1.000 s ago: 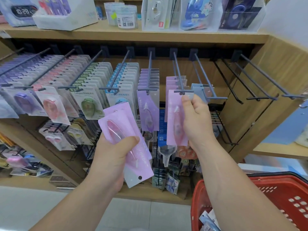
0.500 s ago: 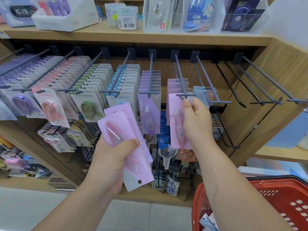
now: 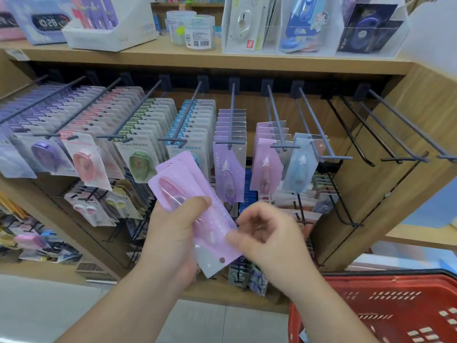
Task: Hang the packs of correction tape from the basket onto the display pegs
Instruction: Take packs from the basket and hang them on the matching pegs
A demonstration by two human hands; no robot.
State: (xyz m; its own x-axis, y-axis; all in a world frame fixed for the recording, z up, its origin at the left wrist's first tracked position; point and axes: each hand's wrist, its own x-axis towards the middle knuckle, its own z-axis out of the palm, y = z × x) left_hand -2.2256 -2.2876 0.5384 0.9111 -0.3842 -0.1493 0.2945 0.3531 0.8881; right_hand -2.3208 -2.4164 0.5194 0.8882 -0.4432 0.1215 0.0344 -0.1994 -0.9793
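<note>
The left hand grips a stack of pink packs below the pegs, thumb across the top one. The right hand, blurred, curls its fingers at the stack's lower edge; whether it pinches a pack is unclear. The basket sits at lower right.

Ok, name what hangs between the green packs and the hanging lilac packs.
One row of blue packs on its own peg, in the head view.

bare pegs on rt w/ open room, packed pegs on left, red basket low rt
</note>
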